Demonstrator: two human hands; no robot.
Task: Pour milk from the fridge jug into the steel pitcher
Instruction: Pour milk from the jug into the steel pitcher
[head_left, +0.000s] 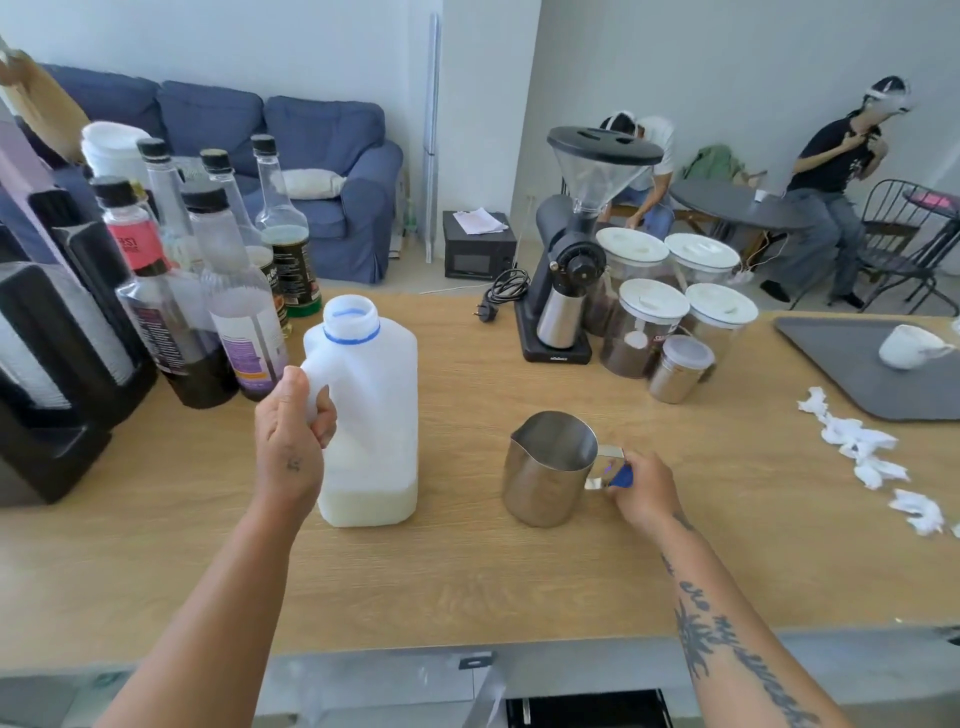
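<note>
The uncapped milk jug (370, 415) stands upright on the wooden counter (467, 571), a shallow layer of milk at its bottom; the left hand (291, 441) is closed around its handle. Just beside it, the steel pitcher (548, 467) stands upright, its inside not visible, the right hand (644, 493) pinching its handle along with a blue cap (622, 476). Behind stand syrup bottles (208, 291), a coffee grinder (576, 249) and lidded jars (670, 312); farther back, a blue sofa (291, 171).

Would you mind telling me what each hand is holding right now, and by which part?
The left hand grips the milk jug by its handle; the right hand holds the steel pitcher by its handle, with a blue cap in the fingers.
</note>
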